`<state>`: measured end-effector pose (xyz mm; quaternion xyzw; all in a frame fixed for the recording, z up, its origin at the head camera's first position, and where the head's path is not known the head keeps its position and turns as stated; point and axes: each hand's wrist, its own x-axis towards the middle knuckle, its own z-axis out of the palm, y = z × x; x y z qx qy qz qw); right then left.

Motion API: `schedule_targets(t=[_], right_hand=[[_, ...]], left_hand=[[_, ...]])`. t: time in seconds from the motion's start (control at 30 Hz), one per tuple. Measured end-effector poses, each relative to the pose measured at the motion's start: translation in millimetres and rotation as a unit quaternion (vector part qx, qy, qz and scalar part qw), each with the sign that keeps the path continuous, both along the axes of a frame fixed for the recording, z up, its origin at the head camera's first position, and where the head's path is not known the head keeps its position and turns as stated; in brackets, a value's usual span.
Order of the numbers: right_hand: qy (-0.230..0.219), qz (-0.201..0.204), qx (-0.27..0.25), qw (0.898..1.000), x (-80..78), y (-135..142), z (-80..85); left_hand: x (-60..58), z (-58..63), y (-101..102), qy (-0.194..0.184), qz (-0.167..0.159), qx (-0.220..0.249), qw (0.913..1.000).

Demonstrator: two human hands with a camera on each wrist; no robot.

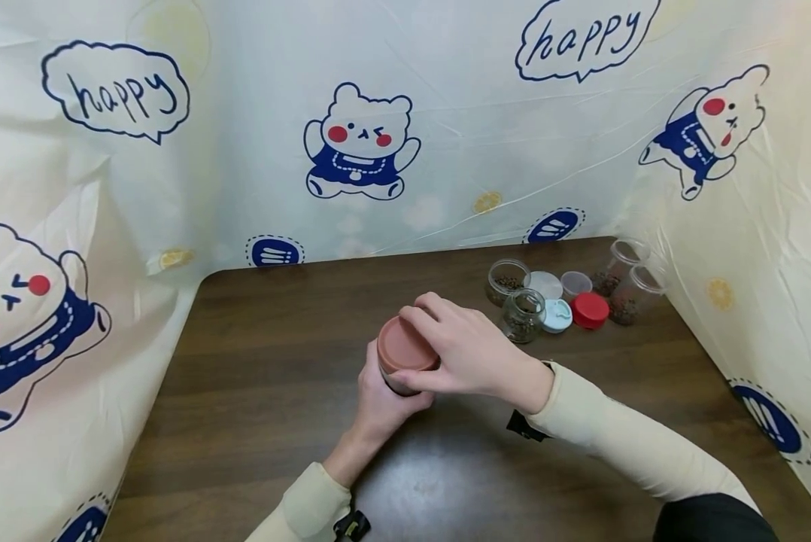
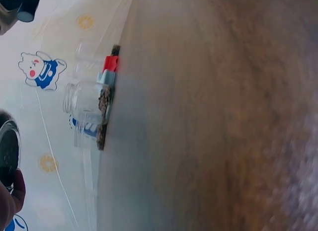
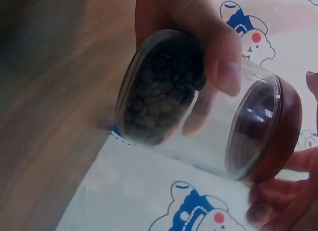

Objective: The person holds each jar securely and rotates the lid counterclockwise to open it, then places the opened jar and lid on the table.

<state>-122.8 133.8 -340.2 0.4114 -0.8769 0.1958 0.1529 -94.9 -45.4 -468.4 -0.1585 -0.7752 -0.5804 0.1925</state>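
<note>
A clear jar with dark, bean-like pieces (image 3: 159, 92) at its base end is held above the table's middle. My left hand (image 1: 384, 406) grips the jar's body (image 3: 213, 141), its thumb lying along the glass in the right wrist view. On the jar's mouth sits a reddish-brown lid (image 1: 405, 346). My right hand (image 1: 469, 350) has its fingers curled over the lid's far edge and its thumb at the near side. The jar is tilted in the head view, lid facing up toward me. Only a dark part of the jar (image 2: 9, 154) shows at the left wrist view's edge.
At the back right stand open clear jars (image 1: 523, 316) and clear cups (image 1: 639, 290) with dark pieces inside. Among them lie a red lid (image 1: 590, 310), a light blue lid (image 1: 557, 315) and whitish lids (image 1: 545, 285). Printed sheeting (image 1: 446, 135) hangs behind and beside the wooden table (image 1: 263, 361).
</note>
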Motion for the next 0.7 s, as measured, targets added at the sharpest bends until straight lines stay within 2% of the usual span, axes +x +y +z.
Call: schedule_targets(t=[0.17,0.33,0.7], right_hand=[[0.026,-0.051,0.036,0.998,-4.0,-14,-3.5],[0.039,-0.089,0.045,0.994,-5.4,-22,-6.2],[0.030,-0.049,0.030,0.998,-8.9,-21,-11.2]], left_hand=[[1.1,0.1,1,-0.027,0.011,-0.003,0.9996],[1.7,-0.6,1,-0.037,0.003,0.014,0.9992],[1.4,-2.7,-4,-0.016,-0.004,-0.005,0.9999]])
